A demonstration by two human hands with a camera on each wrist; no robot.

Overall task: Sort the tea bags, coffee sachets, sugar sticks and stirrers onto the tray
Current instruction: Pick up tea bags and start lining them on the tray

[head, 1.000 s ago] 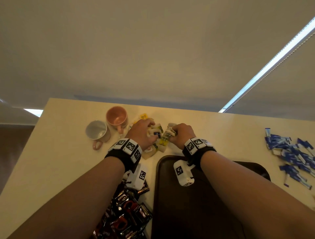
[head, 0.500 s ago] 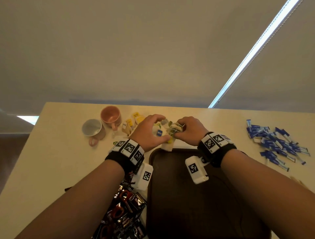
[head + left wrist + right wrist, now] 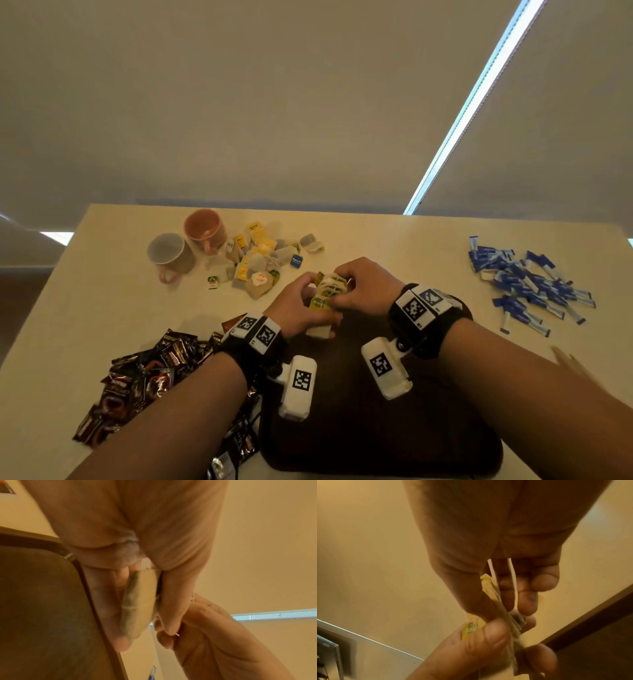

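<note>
A bundle of tea bags (image 3: 327, 291) is pinched between left hand (image 3: 301, 310) and right hand (image 3: 366, 287) at the tray (image 3: 376, 438) edge; nothing is seen laid there yet.

The head camera is looking forward and down from above the near edge of the table (image 3: 102, 308), taking in both forearms, the tray (image 3: 376, 428) and a blind behind the far edge. The left wrist camera is sitting very close under the left hand (image 3: 137, 534), looking along its fingers across the tray's far edge. The right wrist camera is looking equally close along the right hand (image 3: 488, 534). All three are sharing the bundle of tea bags (image 3: 327, 291) between both hands.
</note>
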